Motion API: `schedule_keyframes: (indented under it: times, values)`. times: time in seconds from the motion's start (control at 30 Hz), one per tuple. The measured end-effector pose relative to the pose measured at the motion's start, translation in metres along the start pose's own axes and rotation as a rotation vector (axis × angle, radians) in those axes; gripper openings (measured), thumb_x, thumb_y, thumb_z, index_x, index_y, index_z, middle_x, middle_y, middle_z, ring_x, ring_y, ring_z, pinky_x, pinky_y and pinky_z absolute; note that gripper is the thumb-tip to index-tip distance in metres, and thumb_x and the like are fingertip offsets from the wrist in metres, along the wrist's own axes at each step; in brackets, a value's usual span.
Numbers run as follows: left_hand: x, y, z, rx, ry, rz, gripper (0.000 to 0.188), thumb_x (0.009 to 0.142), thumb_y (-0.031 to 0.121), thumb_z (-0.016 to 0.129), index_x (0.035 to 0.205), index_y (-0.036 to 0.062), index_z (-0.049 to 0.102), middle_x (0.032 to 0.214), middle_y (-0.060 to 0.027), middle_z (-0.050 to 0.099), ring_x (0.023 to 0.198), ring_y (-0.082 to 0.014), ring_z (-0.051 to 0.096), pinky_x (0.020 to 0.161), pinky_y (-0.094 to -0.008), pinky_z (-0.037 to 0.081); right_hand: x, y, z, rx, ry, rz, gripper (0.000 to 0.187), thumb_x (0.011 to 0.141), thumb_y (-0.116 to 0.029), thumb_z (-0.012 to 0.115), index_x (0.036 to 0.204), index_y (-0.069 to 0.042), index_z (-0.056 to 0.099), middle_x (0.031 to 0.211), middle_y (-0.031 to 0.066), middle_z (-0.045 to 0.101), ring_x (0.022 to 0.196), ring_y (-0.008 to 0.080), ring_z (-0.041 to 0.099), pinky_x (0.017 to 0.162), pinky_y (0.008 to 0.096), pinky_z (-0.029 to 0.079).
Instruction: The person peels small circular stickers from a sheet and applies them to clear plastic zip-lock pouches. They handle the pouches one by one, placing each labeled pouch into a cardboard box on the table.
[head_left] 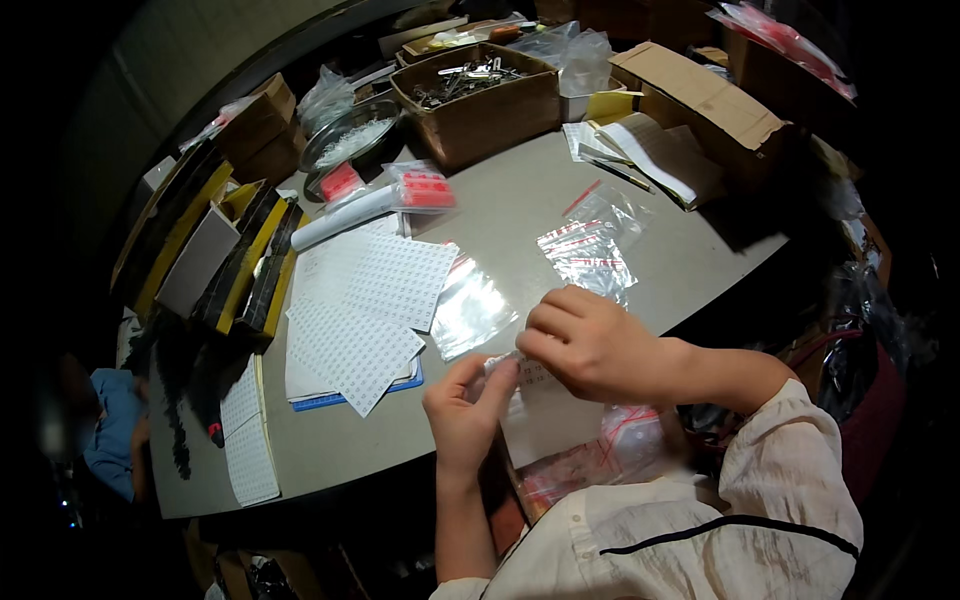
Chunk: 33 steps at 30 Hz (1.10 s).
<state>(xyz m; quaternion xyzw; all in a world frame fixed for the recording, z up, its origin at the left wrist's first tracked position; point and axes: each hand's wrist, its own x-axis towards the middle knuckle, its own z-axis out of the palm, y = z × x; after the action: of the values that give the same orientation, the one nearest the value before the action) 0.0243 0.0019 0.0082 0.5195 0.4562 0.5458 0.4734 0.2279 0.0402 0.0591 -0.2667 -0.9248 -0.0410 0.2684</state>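
Observation:
My left hand (pixel 465 405) pinches the upper left corner of a mostly blank label sheet (pixel 550 425), with a few printed labels left along its top. Curled over the sheet's upper edge, my right hand (pixel 590 340) has its fingers pressed together close to my left thumb; what lies between them is hidden. Just beyond my hands lie a clear zip bag (pixel 470 310) and a fanned stack of small zip bags (pixel 590 255). More printed label sheets (pixel 365 340) are spread to the left, over a blue-edged board (pixel 405 388).
Below the held sheet is a container of red-edged clear bags (pixel 600 455). At the back stand a box of metal parts (pixel 480 110), a bowl of clear pieces (pixel 350 140) and an open carton (pixel 705 95). Black-and-yellow boxes (pixel 215 260) line the left; a pen (pixel 625 178) lies by papers.

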Motion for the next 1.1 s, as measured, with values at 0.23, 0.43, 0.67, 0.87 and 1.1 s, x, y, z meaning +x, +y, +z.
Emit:
schedule_keyframes:
  times: [0.23, 0.43, 0.67, 0.87, 1.1]
  values:
    - [0.002, 0.003, 0.002, -0.045, -0.004, -0.052, 0.013, 0.095, 0.008, 0.071, 0.097, -0.0054, 0.072, 0.077, 0.0070, 0.061, 0.066, 0.0019, 0.047, 0.058, -0.0165, 0.034, -0.020, 0.014, -0.026, 0.164, 0.014, 0.039, 0.027, 0.075, -0.001, 0.073, 0.101, -0.005, 0.066, 0.092, 0.0092, 0.064, 0.084, 0.0274, 0.065, 0.072, 0.0352, 0.054]
    - [0.000, 0.001, -0.006, -0.207, -0.032, -0.003, 0.015, 0.096, 0.007, 0.071, 0.101, -0.0068, 0.071, 0.082, 0.0021, 0.064, 0.070, -0.0007, 0.053, 0.062, -0.0166, 0.039, -0.034, 0.086, -0.042, 0.337, -0.386, 0.617, 0.019, 0.092, -0.017, 0.067, 0.100, 0.001, 0.065, 0.081, 0.0150, 0.065, 0.074, 0.0272, 0.066, 0.071, 0.0382, 0.052]
    - [0.001, 0.001, -0.011, -0.375, 0.009, -0.017, 0.015, 0.096, 0.009, 0.070, 0.098, -0.0055, 0.069, 0.075, 0.0049, 0.056, 0.061, 0.0001, 0.041, 0.056, -0.0174, 0.026, -0.048, 0.092, -0.026, 0.054, -0.460, 0.614, 0.030, 0.090, -0.027, 0.072, 0.096, 0.002, 0.065, 0.087, 0.0218, 0.069, 0.083, 0.0408, 0.067, 0.074, 0.0478, 0.051]
    - [0.001, -0.002, -0.019, -0.451, 0.148, 0.008, 0.017, 0.097, 0.015, 0.068, 0.092, -0.0007, 0.067, 0.070, 0.0081, 0.047, 0.059, 0.0000, 0.031, 0.055, -0.0196, 0.019, -0.039, 0.060, -0.052, 0.111, -0.670, 0.576, 0.034, 0.090, -0.030, 0.075, 0.095, 0.001, 0.063, 0.086, 0.0199, 0.068, 0.084, 0.0403, 0.066, 0.075, 0.0478, 0.050]
    - [0.005, 0.003, -0.005, -0.311, 0.042, -0.037, 0.024, 0.102, 0.015, 0.061, 0.111, -0.0060, 0.070, 0.072, 0.0093, 0.047, 0.063, 0.0006, 0.032, 0.058, -0.0192, 0.020, -0.035, 0.093, -0.029, 0.249, -0.331, 0.490, 0.015, 0.090, -0.009, 0.067, 0.101, -0.002, 0.060, 0.096, 0.0160, 0.065, 0.093, 0.0348, 0.062, 0.078, 0.0441, 0.050]
